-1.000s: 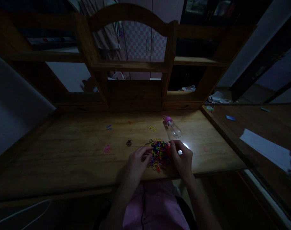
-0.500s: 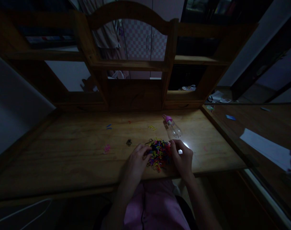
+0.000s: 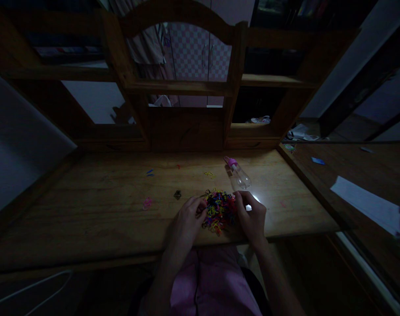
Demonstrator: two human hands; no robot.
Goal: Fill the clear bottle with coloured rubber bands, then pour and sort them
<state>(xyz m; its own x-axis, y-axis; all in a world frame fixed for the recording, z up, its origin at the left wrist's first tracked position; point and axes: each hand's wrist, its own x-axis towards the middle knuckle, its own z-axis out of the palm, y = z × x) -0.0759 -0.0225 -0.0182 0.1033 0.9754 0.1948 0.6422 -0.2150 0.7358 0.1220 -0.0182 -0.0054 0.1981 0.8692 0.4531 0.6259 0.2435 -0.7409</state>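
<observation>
A heap of small multicoloured rubber bands lies near the front edge of the wooden desk. At its left side is my left hand, thumb and forefinger pinched together; whatever is between them is too small to make out. My right hand touches the heap's right side, its fingertips also closed in a pinch by some red bands, and their contents are hidden. Small separate groups lie beyond and to the left: black bands, pink bands, blue bands, yellow bands and a red band.
A clear bulb-shaped bottle with a pink cap lies behind my right hand. A wooden shelf unit rises along the desk's back. On the lower surface at right are white paper and a blue packet.
My left thumb and forefinger have come together and drawn back slightly from the heap. My right hand stays almost where it was, still pinched.
</observation>
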